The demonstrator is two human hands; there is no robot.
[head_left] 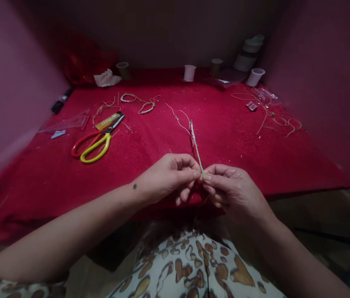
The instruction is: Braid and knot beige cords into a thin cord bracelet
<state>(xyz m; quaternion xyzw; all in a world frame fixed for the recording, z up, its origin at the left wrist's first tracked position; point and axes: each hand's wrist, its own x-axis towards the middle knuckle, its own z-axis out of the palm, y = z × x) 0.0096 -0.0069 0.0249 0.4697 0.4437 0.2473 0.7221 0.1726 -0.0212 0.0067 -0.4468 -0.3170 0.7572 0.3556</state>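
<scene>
The left hand (175, 176) and right hand (232, 184) meet at the fingertips, pinching the near end of a thin green cord with a white braided stretch (197, 152), over the red cloth-covered surface (150, 140). I see red-and-yellow-handled metal scissors (95, 155) leftward.

No legible text; only pale marks (109, 120), perhaps lettering, on the yellow packet (103, 123), too small and blurred.

Across the back of the red cloth (150, 136) are 4 spools (190, 74) and a bottle (247, 56), with a crumpled tissue (107, 78) beside the leftmost spool (125, 73). On the left, red-and-yellow-handled scissors (107, 135) overlap a yellow card (104, 122), near 2 braided loops (147, 110); on the right, a clip (251, 106) lies beside loose cords (267, 114)
</scene>
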